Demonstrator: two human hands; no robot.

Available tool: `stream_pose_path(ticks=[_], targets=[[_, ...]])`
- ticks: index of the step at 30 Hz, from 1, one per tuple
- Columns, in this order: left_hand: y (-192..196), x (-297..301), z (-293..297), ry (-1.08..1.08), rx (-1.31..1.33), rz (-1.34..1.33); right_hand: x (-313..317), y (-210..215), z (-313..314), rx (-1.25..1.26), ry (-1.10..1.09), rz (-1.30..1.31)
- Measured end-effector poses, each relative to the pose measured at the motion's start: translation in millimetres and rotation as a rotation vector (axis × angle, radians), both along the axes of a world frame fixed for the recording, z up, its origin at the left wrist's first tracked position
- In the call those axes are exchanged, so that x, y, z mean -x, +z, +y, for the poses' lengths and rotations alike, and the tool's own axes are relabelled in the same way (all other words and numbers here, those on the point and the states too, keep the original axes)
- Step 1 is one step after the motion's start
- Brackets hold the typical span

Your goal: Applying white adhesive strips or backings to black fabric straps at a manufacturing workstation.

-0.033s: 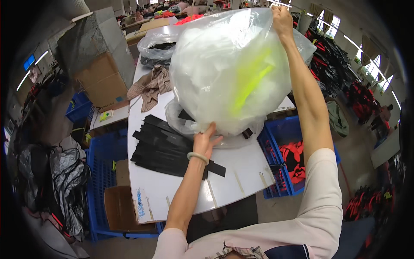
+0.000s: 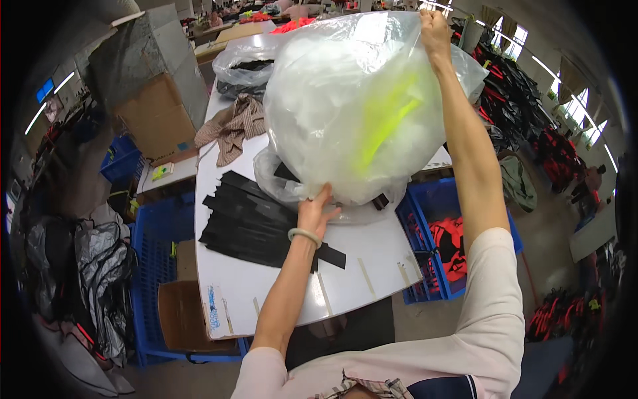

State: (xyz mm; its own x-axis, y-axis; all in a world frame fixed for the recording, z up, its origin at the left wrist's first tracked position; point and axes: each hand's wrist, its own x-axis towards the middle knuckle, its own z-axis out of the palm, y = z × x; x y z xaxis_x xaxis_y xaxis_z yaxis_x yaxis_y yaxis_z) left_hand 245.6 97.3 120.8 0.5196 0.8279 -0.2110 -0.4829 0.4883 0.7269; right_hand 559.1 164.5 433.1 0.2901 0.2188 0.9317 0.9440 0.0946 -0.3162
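A big clear plastic bag (image 2: 312, 86) is held up over the table, with white, cloudy-looking contents and a bright yellow-green strip showing through. My right hand (image 2: 435, 36) is raised high and closed on the bag's upper right corner. Down at the bag's lower edge, my left hand (image 2: 315, 216) touches the plastic with its thumb and a finger spread apart; its other fingers are partly hidden. A bracelet circles that wrist. Beneath and beside my left forearm lies a fanned stack of black fabric strips (image 2: 246, 223), partly covered by the bag.
The white table (image 2: 345, 296) carries a brown checked cloth (image 2: 232, 130) and another plastic bag with black material (image 2: 246, 76). Blue crates stand left (image 2: 147, 279) and right (image 2: 415, 229), the right one holding red-and-black pieces (image 2: 452, 246). A cardboard sheet (image 2: 156, 120) leans at the left.
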Motion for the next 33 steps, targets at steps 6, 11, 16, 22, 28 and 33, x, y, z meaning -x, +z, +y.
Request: stream_pose_path(ticks=[6,11,16,22,28,33], targets=[[-10.0,-43.5,-5.2,-0.009,-0.052,0.327,-24.3,-102.5,-11.3,0.043,-0.243,-0.135],[-5.8,-11.1,22.1,-0.178,-0.249,0.656,137.9,-209.6,-117.9,0.375,0.107,-0.109],[-27.8,-29.0,-7.6,-0.112,-1.001,1.27,147.0,-281.6,-115.9,0.459,-0.039,-0.216],[3.3,-35.9,-37.0,-0.133,-1.153,1.298,119.8,-281.0,-114.8,0.447,0.162,-0.109],[-22.6,-37.7,-14.1,-0.217,-1.142,1.402,140.9,-278.8,-136.5,0.344,0.169,-0.146],[-29.0,-33.3,-36.6,-0.136,-1.126,1.238,134.0,-307.1,-142.4,0.887,0.092,-0.268]])
